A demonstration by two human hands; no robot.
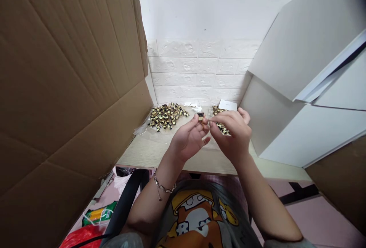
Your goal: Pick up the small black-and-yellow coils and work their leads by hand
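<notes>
"Where are we holding the small component [200, 117]?"

"Above the surface [154, 152], right in front of us. Our left hand [188, 135] is grasping it between thumb and fingers, probably raising it so that the orange wires [203, 125] are hanging free underneath."

"And our right hand [234, 126]?"

"Its thumb and forefinger are pressing together at the tips, just beside the component. Whether they are pinching a fine wire, we cannot tell. Our left grip seems to be steadying the component for them."

"Why are we having pieces on both sides?"

"The left pile [167, 117] is lying on clear plastic [140, 129], perhaps to keep loose pieces together. The right pile [216, 111] is sitting partly hidden behind our right hand. Both are lying near us, likely for short reaching."

"And the white card [228, 105]?"

"It is resting at the right pile's far side; we cannot tell why."

"Farther out?"

"Cardboard [71, 88] is standing on our left and white boxes [283, 50] on our right, perhaps hemming in the pieces against the brick-patterned wall [183, 65]."
</notes>
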